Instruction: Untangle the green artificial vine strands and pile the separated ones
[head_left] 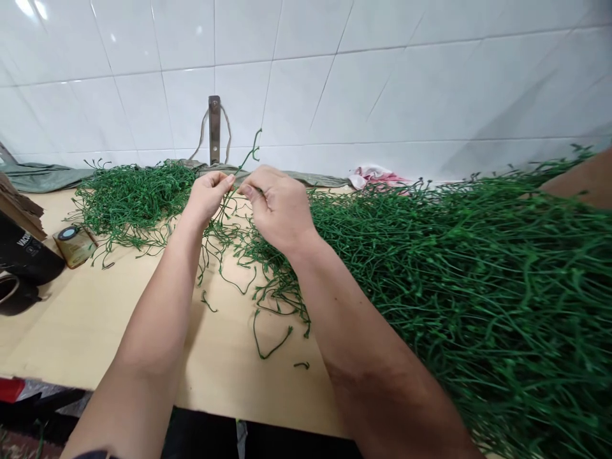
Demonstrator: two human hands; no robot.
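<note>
My left hand [210, 194] is closed in a pinch on a thin green branched stem [245, 160], which looks like plastic; its tip points up and to the right. Just to the right, my right hand [280, 204] is also closed, thumb against finger at the same stem's lower part. Other green strands hang below my left hand. A huge heap of such stems [478, 274] covers the right side of the table, beside my right forearm. To the left of my hands lies a smaller pile [136, 197]. A few loose pieces [272, 347] are scattered between my forearms.
The pale tabletop [239, 376] meets a white tiled wall [306, 95] with a metal bracket [215, 131]. At left stand a black container [29, 248], a dark mug [16, 294] and a small box [75, 247]. A stained cloth [377, 178] lies behind the heap, near another person's arm [581, 182].
</note>
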